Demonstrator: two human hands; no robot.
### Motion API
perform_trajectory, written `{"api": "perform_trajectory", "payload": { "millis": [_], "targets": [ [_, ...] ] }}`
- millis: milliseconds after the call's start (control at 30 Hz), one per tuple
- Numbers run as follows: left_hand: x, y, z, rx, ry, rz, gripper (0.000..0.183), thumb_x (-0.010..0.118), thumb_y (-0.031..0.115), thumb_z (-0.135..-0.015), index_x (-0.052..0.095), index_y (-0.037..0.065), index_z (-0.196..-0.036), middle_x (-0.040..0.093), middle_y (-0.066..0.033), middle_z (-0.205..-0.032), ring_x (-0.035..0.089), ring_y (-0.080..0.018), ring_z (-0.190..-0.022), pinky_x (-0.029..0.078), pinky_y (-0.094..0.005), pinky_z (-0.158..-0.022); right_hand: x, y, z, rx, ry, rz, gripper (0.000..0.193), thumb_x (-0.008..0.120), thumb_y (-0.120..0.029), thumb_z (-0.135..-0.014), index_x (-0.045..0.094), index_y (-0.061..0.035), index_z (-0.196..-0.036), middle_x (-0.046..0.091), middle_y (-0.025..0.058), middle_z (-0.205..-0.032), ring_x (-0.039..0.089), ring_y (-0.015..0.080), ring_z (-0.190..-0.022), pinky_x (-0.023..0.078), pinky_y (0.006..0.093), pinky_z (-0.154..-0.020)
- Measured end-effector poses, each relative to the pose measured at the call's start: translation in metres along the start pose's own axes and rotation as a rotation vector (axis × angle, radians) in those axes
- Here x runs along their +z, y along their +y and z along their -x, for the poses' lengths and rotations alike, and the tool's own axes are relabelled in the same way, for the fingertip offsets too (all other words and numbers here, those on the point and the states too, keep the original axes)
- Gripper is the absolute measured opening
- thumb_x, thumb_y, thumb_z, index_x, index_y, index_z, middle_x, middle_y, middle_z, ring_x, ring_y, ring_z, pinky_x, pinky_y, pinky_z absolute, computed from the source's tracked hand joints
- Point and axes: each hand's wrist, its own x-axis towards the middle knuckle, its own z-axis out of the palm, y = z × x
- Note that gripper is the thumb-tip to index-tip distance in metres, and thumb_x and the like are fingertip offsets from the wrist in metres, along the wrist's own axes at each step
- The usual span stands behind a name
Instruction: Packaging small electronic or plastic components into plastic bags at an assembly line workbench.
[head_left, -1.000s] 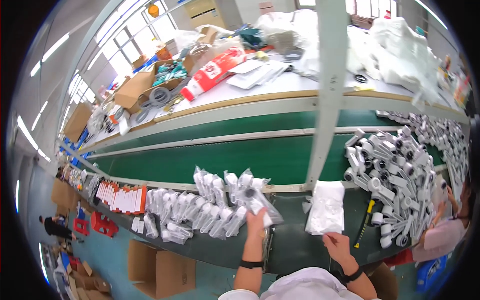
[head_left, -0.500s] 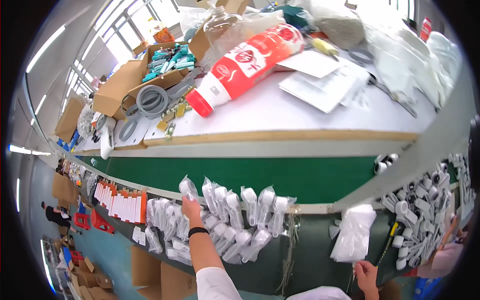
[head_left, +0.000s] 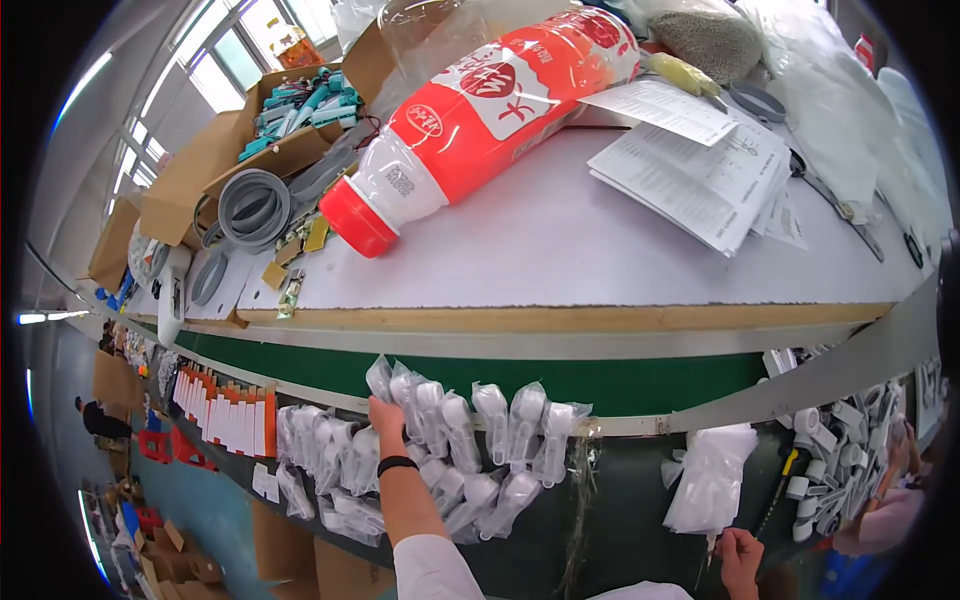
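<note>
My left hand (head_left: 387,418) is closed around the lower end of a white handheld device in a clear bag (head_left: 378,378). It stands at the left end of a row of similar bagged devices (head_left: 457,425), close beside its neighbour. More bagged devices (head_left: 340,455) lie left of my wrist, partly overlapping. My right hand (head_left: 740,557) is closed, its fingertips pinched at the lower edge of a stack of clear plastic bags (head_left: 712,480). A thin strip shows under those fingers, too small to make out.
Beyond the dark bench runs a green belt (head_left: 300,362); above it a shelf (head_left: 560,270) carries a red-and-white bottle (head_left: 480,120), papers (head_left: 690,180) and grey rings (head_left: 255,210). Orange-and-white boxes (head_left: 228,415) stand left. Right lie a yellow-handled tool (head_left: 790,462), loose white parts (head_left: 830,450) and another person's hand (head_left: 900,452).
The bagged device in my left hand has come down against the row. The view has shifted so the shelf looms larger. My right hand stays by the plastic bags.
</note>
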Motion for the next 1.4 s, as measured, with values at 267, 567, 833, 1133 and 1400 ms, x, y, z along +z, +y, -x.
{"api": "perform_trajectory", "payload": {
  "millis": [267, 567, 833, 1133, 1400],
  "targets": [
    [-0.161, -0.064, 0.018, 0.167, 0.656, 0.001, 0.033, 0.054, 0.005, -0.081, 0.055, -0.003, -0.113, 0.059, -0.0234, -0.107, 0.058, -0.0389, -0.095, 0.046, -0.0421, -0.085, 0.101, -0.076, -0.118, -0.286, -0.369, 0.082, 0.013, 0.064, -0.012, -0.085, 0.067, 0.0007, -0.087, 0.063, 0.0065, -0.066, 0.057, 0.0077, -0.058, 0.046, 0.0237, -0.053],
    [-0.130, 0.049, 0.218, 0.203, 0.117, 0.536, 0.012, 0.060, 0.008, -0.086, 0.062, 0.004, -0.097, 0.063, -0.0023, -0.088, 0.055, -0.0110, -0.069, 0.046, -0.0248, -0.063, 0.209, -0.127, -0.218, -0.465, -0.491, 0.217, 0.020, 0.064, -0.020, -0.083, 0.067, -0.0025, -0.092, 0.066, 0.0088, -0.072, 0.062, 0.0144, -0.062, 0.048, 0.0273, -0.059],
    [0.010, 0.063, 0.233, 0.520, 0.100, 0.182, 0.028, 0.072, 0.020, -0.073, 0.065, 0.005, -0.096, 0.063, -0.0129, -0.094, 0.057, -0.0306, -0.086, 0.046, -0.0402, -0.076, 0.243, -0.085, -0.299, -0.702, -0.132, 0.457, 0.025, 0.061, -0.014, -0.077, 0.063, -0.0042, -0.099, 0.062, 0.0119, -0.089, 0.060, 0.0288, -0.081, 0.049, 0.0371, -0.073],
    [0.006, 0.052, 0.206, 0.557, 0.099, 0.040, 0.011, 0.066, 0.016, -0.078, 0.068, 0.007, -0.083, 0.062, -0.0104, -0.086, 0.056, -0.0314, -0.079, 0.047, -0.0401, -0.069, 0.241, -0.107, -0.395, -1.310, -0.190, 1.077, 0.025, 0.054, -0.011, -0.075, 0.062, -0.0141, -0.099, 0.053, 0.0084, -0.109, 0.051, 0.0259, -0.103, 0.044, 0.0372, -0.078],
    [0.020, 0.100, 0.206, 0.638, 0.059, 0.214, 0.010, 0.063, 0.012, -0.080, 0.066, 0.004, -0.087, 0.061, -0.0123, -0.091, 0.055, -0.0321, -0.083, 0.046, -0.0401, -0.072, 0.191, -0.094, -0.406, -1.308, -0.108, 1.170, 0.020, 0.054, -0.016, -0.077, 0.062, -0.0154, -0.095, 0.055, 0.0068, -0.100, 0.050, 0.0236, -0.103, 0.042, 0.0379, -0.080]
  ]
}}
